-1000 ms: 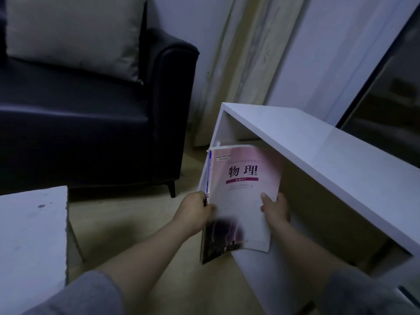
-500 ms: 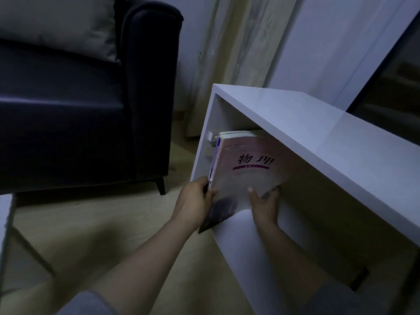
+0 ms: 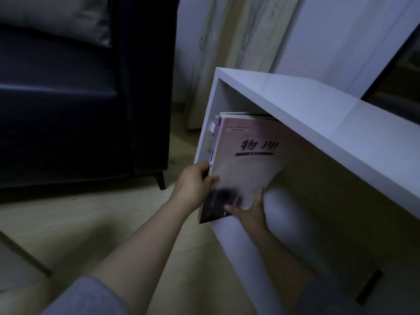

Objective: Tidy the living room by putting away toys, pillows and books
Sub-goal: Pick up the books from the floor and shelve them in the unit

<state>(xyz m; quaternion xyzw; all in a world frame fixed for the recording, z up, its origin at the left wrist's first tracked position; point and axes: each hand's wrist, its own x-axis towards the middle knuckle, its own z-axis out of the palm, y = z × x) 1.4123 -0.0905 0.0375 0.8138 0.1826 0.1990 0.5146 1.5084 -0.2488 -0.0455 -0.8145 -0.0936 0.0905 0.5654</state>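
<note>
Pink textbook [image 3: 245,164] stands tilted in the mouth of the white cabinet [image 3: 318,105], its upper right corner hidden under the cabinet's top board. The book edges [image 3: 238,114] behind it are too dim to tell apart. The left hand [image 3: 194,180] grips the spine edge, thumb on the cover. The right hand [image 3: 250,212] clasps the bottom corner from below. The blurred title reads 物理; the smaller print is illegible.
</note>
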